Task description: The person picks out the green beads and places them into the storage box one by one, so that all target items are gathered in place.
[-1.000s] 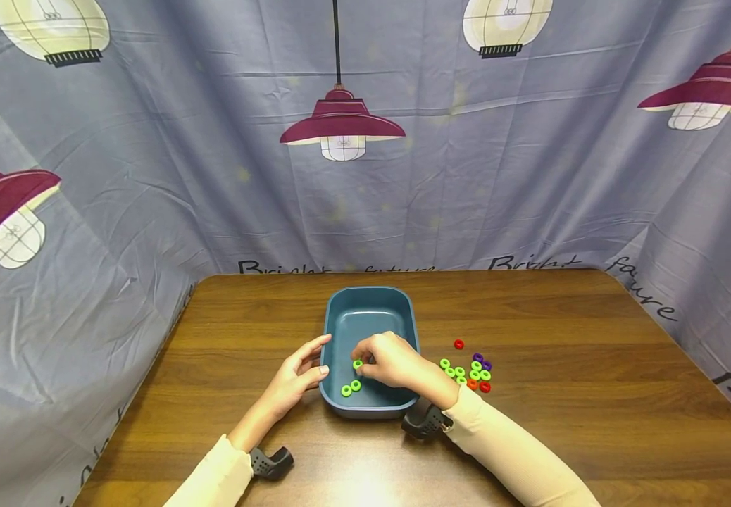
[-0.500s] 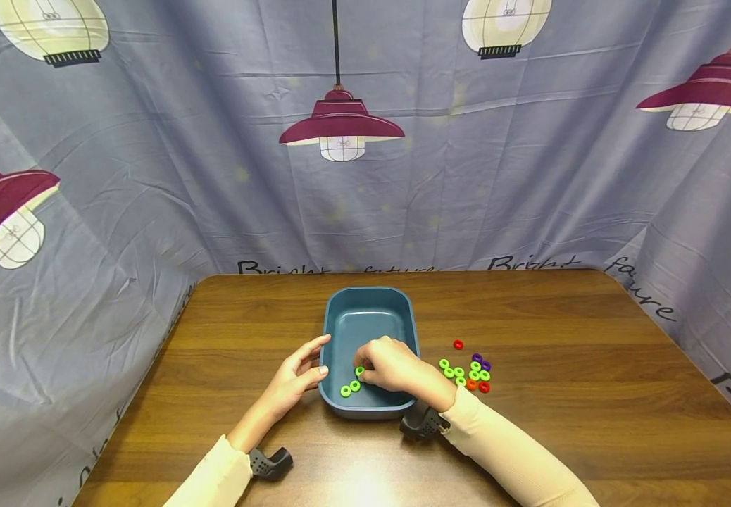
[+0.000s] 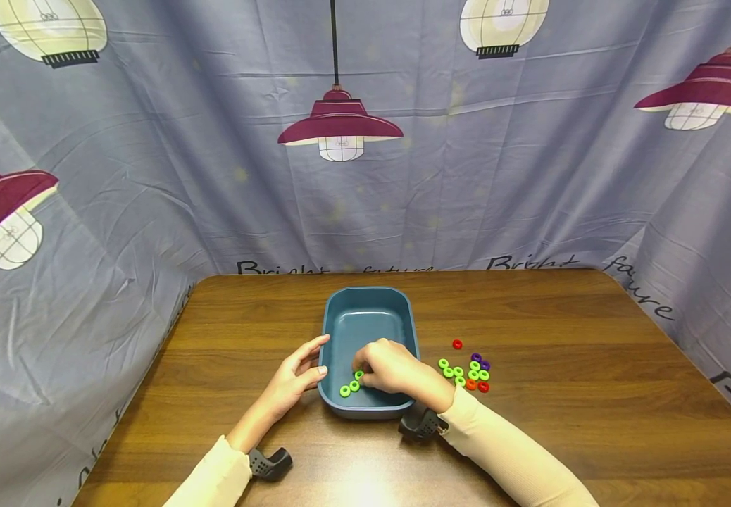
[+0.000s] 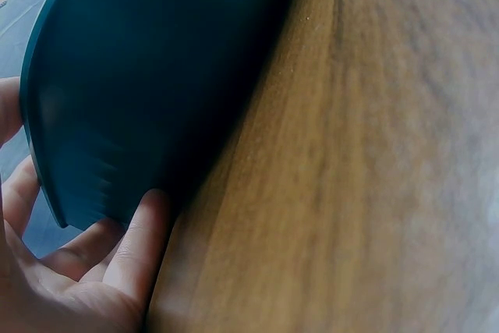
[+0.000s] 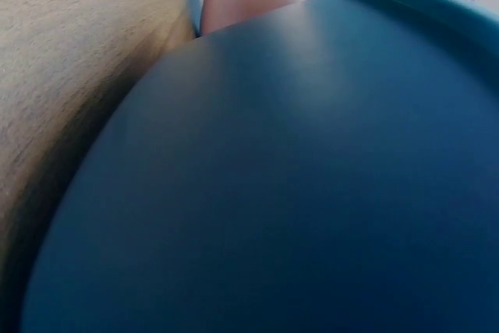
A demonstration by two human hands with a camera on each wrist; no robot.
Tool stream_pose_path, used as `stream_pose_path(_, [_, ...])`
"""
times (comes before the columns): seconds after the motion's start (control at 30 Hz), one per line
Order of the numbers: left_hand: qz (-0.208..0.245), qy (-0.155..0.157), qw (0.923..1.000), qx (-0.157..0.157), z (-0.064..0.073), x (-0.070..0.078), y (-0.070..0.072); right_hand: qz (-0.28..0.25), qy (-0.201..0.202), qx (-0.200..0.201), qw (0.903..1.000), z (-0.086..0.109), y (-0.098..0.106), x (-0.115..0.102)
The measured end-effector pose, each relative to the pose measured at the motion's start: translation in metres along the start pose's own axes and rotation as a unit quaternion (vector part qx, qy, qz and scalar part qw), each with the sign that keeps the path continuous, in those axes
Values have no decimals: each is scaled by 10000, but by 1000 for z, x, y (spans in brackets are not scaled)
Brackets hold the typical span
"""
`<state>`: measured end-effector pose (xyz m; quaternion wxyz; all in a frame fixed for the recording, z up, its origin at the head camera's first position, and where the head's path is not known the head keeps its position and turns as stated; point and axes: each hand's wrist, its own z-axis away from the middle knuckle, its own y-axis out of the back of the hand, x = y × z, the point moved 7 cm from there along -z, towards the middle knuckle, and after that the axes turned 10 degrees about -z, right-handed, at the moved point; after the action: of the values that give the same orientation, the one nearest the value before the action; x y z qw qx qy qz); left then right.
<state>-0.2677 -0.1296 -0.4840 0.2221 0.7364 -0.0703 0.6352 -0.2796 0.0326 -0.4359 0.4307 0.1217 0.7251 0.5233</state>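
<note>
My left hand (image 3: 296, 372) rests at the side of the blue box (image 3: 368, 331), fingers spread and relaxed rather than clenched, fingertips against its outer wall and edge. I judge it is there to steady the box, which stands flat on the desk (image 3: 245, 338) and looks light enough to slide. The left wrist view shows those fingers touching the wall from outside, leaving the space inside to my other hand.

My right hand (image 3: 391, 365) reaches in over the opposite edge, fingers curled down and pinching a green ring (image 3: 356, 377) close to the box floor. A fingertip grip seems to suit something so small; how firmly I hold it I cannot tell, since in the right wrist view the box wall hides my fingertips.

Two more green rings (image 3: 345, 394) lie flat inside, making a slanting line with the pinched one; the closeness looks deliberate. Whether the pinched one touches its neighbour is too small to tell.

On the desk to the right of the box, near my forearm, lies a loose cluster of green, purple, orange and red rings (image 3: 483, 389), probably kept there for an easy reach. One red ring (image 3: 457, 347) sits apart, farther from me.
</note>
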Motion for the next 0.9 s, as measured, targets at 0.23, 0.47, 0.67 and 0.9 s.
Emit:
stream_pose_path(0.23, [10, -14, 10000, 5, 0, 0, 0, -74, 106, -193, 9997, 0, -2, 0])
stream_pose_path(0.47, [-47, 25, 10000, 30, 0, -1, 0, -49, 136, -305, 9994, 0, -5, -2])
stream_pose_path(0.67, [-59, 50, 10000, 45, 1, -1, 1, -61, 136, -288, 9995, 0, -4, -1])
stream_pose_path(0.9, [19, 22, 10000, 20, 0, -1, 0, -40, 136, -251, 9996, 0, -4, -2])
